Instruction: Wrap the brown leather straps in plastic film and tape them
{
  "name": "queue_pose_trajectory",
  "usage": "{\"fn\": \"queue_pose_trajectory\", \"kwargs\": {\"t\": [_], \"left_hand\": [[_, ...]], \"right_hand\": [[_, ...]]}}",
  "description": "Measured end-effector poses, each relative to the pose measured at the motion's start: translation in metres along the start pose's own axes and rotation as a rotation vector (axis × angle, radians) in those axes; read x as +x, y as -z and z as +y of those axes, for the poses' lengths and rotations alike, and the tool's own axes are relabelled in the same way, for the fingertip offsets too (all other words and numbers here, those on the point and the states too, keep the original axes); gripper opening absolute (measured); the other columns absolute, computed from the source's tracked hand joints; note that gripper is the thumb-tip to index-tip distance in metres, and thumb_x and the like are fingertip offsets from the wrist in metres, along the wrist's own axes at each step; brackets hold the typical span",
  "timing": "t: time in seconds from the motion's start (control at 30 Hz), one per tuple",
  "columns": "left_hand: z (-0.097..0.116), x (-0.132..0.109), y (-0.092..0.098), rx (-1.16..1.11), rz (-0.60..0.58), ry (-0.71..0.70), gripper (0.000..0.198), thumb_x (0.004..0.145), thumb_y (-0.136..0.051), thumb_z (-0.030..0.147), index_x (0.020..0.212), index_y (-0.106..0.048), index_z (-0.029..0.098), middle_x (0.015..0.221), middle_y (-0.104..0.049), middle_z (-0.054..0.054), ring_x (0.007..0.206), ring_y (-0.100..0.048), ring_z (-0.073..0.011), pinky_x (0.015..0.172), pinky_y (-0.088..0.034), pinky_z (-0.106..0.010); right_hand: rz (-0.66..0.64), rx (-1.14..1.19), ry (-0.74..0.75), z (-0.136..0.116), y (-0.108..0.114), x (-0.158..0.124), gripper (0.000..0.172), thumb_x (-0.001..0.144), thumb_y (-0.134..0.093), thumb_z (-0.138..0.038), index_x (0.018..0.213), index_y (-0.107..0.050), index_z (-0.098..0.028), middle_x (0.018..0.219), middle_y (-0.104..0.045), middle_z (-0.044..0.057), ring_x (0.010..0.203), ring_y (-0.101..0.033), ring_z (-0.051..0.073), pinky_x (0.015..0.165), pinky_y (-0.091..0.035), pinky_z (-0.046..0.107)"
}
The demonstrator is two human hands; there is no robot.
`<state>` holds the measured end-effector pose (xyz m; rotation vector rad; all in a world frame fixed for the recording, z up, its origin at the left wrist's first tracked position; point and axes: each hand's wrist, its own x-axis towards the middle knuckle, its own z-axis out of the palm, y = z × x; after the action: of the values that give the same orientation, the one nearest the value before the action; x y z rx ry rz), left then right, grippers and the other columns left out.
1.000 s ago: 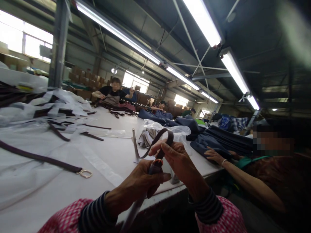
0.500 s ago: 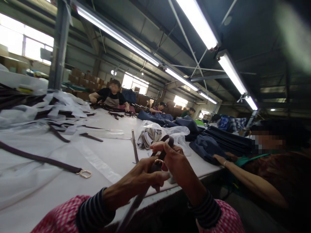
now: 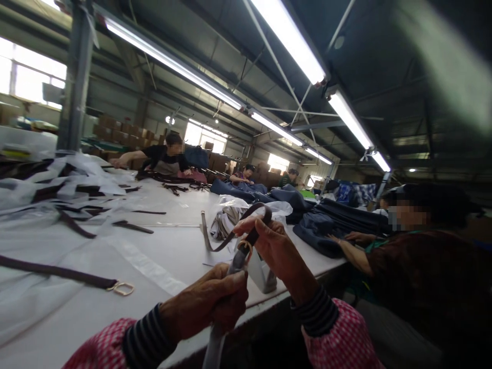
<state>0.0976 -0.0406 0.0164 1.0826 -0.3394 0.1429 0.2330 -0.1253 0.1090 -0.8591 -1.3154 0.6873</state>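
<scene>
A dark brown strap with a gold-coloured buckle is stretched between my two hands above the table's front edge. My left hand is closed round its lower part, which is covered in whitish translucent film and hangs below the edge. Just above the buckle, my right hand pinches the strap between thumb and fingers. From there a dark strap length loops away to the left, its far end raised. Behind my right wrist stands a grey object, partly hidden.
Another buckled strap lies left on the white table. Film-wrapped straps heap behind it. A bundle of pale strips sits ahead. A co-worker at right handles dark blue fabric; other people work farther back.
My left hand has drawn down and away from my right, baring the buckle and film-covered part. The strap's loop now shows above the table. My view has shifted slightly right.
</scene>
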Motion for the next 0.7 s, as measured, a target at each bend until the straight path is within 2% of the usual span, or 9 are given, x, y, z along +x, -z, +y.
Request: {"fn": "queue_pose_trajectory", "kwargs": {"t": [0.1,0.17,0.23,0.3,0.4,0.53,0.6,0.7], "left_hand": [[0.0,0.0,-0.001,-0.083,-0.09,0.001,0.045,0.093,-0.067,0.051,0.067,-0.052,0.018,0.045,-0.037,0.008,0.038,-0.032,-0.0074,0.042,-0.034,-0.02],[-0.001,0.0,0.0,-0.122,-0.151,-0.011,0.044,0.092,-0.068,0.052,0.068,-0.052,0.019,0.044,-0.039,0.008,0.036,-0.032,-0.0079,0.041,-0.036,-0.021],[-0.003,0.001,0.0,-0.137,-0.158,-0.033,0.045,0.09,-0.069,0.055,0.069,-0.051,0.02,0.044,-0.039,0.009,0.035,-0.031,-0.0073,0.04,-0.035,-0.021],[-0.002,0.001,0.0,-0.051,-0.064,-0.045,0.047,0.091,-0.068,0.055,0.067,-0.052,0.018,0.046,-0.039,0.008,0.037,-0.03,-0.0061,0.041,-0.032,-0.02],[0.002,0.004,-0.004,0.214,0.162,-0.05,0.045,0.09,-0.071,0.048,0.065,-0.053,0.017,0.048,-0.045,0.005,0.041,-0.033,-0.0057,0.044,-0.029,-0.019],[0.012,0.007,-0.012,0.392,0.385,-0.13,0.035,0.082,-0.08,0.043,0.08,-0.059,0.015,0.061,-0.058,0.002,0.051,-0.048,-0.0091,0.05,-0.039,-0.02],[0.017,0.006,-0.015,0.41,0.445,-0.169,0.036,0.09,-0.071,0.049,0.085,-0.06,0.016,0.061,-0.057,0.002,0.048,-0.047,-0.0088,0.046,-0.036,-0.02],[0.022,0.002,-0.015,0.373,0.49,-0.176,0.04,0.1,-0.052,0.055,0.091,-0.06,0.017,0.053,-0.05,0.005,0.041,-0.036,-0.0068,0.041,-0.024,-0.018]], "right_hand": [[-0.018,0.011,0.008,-0.001,-0.003,0.003,0.029,0.097,-0.065,-0.04,0.09,-0.082,-0.017,0.089,-0.074,0.008,0.083,-0.065,0.019,0.079,-0.05,0.032],[-0.057,0.014,0.027,0.0,-0.003,0.004,0.032,0.098,-0.062,-0.04,0.088,-0.081,-0.017,0.09,-0.073,0.008,0.083,-0.063,0.018,0.078,-0.049,0.031],[-0.102,0.007,0.035,0.002,-0.002,0.003,0.036,0.099,-0.061,-0.042,0.086,-0.081,-0.016,0.089,-0.072,0.009,0.086,-0.063,0.019,0.08,-0.048,0.031],[-0.109,-0.014,0.02,0.003,-0.002,0.001,0.037,0.098,-0.061,-0.044,0.086,-0.081,-0.015,0.088,-0.072,0.009,0.087,-0.063,0.02,0.082,-0.048,0.032],[-0.01,-0.071,-0.038,0.002,-0.004,-0.002,0.036,0.096,-0.064,-0.046,0.084,-0.081,-0.016,0.087,-0.074,0.008,0.085,-0.064,0.019,0.081,-0.048,0.031],[0.171,-0.194,-0.083,0.002,-0.013,-0.004,0.034,0.092,-0.068,-0.046,0.08,-0.081,-0.017,0.08,-0.075,0.006,0.075,-0.063,0.017,0.072,-0.047,0.029],[0.207,-0.276,-0.071,0.003,-0.015,-0.004,0.033,0.091,-0.069,-0.045,0.078,-0.081,-0.017,0.077,-0.074,0.006,0.067,-0.059,0.015,0.065,-0.045,0.028],[0.156,-0.379,-0.081,0.007,-0.014,-0.005,0.031,0.092,-0.067,-0.044,0.084,-0.082,-0.017,0.073,-0.071,0.003,0.061,-0.055,0.013,0.061,-0.043,0.028]]}}
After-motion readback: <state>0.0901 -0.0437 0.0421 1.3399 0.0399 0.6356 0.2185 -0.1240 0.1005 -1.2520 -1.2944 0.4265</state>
